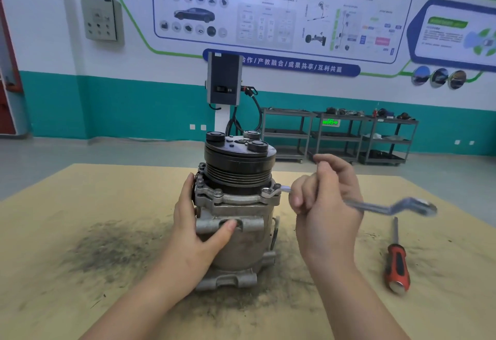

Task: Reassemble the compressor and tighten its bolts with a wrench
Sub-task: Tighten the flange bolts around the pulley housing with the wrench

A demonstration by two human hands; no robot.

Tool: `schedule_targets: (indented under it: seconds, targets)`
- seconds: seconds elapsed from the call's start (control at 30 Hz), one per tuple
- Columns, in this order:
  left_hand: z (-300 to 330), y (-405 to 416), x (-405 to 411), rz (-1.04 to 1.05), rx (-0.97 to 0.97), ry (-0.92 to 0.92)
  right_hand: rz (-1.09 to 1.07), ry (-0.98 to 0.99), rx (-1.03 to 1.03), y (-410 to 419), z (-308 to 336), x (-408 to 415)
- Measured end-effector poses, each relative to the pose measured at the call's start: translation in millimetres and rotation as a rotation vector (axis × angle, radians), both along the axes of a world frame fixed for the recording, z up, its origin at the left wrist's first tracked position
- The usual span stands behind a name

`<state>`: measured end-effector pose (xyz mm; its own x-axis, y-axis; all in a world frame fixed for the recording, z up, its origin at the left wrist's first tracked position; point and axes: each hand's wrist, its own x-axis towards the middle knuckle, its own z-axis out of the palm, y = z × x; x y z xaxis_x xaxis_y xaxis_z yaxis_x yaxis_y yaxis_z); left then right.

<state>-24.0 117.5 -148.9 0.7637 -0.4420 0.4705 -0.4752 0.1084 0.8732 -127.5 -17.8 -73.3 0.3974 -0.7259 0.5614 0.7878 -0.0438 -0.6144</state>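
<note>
Grey metal compressor (236,221) stands upright on the counter (67,232), black pulley on top; left hand (200,229) grips its body, right hand (326,205) fingers curl round the wrench (389,206), lying sideways

Upright grey compressor (236,221), blurred wrench (386,206) beside

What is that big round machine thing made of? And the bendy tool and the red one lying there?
The upright grey compressor body looks like dull cast metal, probably aluminium: matte and rough. Its black grooved pulley top seems like dark painted steel. The silver offset wrench looks like polished steel, though blurred. The red-and-black screwdriver handle appears plastic or rubber, glossy at its end.
</note>
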Motion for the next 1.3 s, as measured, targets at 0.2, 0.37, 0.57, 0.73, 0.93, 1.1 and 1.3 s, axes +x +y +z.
schedule_targets:
  seconds: [0.2, 0.37, 0.57, 0.73, 0.93, 1.1, 1.3]
  targets:
    - [-3, -1, 2, 0.016, 0.001, -0.005, -0.413, 0.039, -0.736, 48, -16, -11]
    - [-4, -2, 4, 0.036, -0.009, -0.024, -0.236, -0.071, -0.369, 26, 4, -17]
    - [-5, -1, 4, 0.023, 0.004, -0.018, 0.135, 0.01, 0.052, -7, 9, -5]
    - [-2, 0, 2, 0.032, 0.025, -0.027, 0.335, 0.036, 0.228, -23, 11, 0]
    - [-2, 1, 2, 0.035, 0.03, -0.018, 0.41, 0.025, 0.32, -32, 11, 3]
    - [0, 2, 0, 0.009, 0.043, -0.007, 0.453, 0.034, 0.277, -29, 9, 8]
    - [2, 2, -2, 0.014, 0.058, -0.019, 0.558, 0.035, 0.35, -30, 11, 13]
